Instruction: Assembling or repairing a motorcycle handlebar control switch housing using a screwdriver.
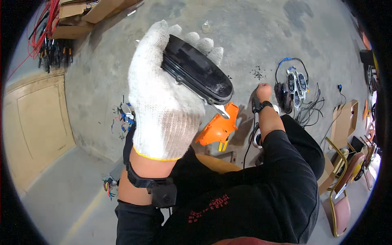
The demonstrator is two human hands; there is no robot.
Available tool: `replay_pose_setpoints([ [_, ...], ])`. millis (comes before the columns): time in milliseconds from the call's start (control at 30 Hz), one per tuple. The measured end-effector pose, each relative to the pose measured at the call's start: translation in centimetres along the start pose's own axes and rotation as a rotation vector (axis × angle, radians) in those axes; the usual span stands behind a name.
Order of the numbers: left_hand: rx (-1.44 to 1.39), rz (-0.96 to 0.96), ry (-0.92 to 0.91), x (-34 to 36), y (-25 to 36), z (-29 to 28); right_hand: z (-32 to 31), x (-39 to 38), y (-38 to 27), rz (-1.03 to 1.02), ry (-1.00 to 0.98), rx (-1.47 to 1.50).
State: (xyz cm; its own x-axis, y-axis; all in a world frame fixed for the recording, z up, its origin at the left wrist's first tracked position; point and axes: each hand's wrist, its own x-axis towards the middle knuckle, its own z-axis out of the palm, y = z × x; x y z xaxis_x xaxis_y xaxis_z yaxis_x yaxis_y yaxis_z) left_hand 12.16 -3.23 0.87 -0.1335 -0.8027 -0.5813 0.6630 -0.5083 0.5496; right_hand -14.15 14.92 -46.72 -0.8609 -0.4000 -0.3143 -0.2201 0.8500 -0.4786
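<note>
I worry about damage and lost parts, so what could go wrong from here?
The black oval unit might slip, since the gloved left hand holds it aslant above a hard-looking floor. The tiny dark bits lie loose near the bare right hand and could get scattered or lost.

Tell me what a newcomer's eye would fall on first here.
Probably the white-gloved left hand, large just left of centre, holding a glossy black oval casing. Next would likely come the bright orange curved part, below the casing's right end in the picture. The red cables bunched at the upper left may follow.
</note>
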Motion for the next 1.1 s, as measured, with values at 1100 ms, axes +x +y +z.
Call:
replay_pose_setpoints([
  [1100, -0.349, -0.326, -0.835, -2.7, -1.4, 2.2, -28.7, -7.4, -24.2, -0.468, -0.161, 0.728],
])
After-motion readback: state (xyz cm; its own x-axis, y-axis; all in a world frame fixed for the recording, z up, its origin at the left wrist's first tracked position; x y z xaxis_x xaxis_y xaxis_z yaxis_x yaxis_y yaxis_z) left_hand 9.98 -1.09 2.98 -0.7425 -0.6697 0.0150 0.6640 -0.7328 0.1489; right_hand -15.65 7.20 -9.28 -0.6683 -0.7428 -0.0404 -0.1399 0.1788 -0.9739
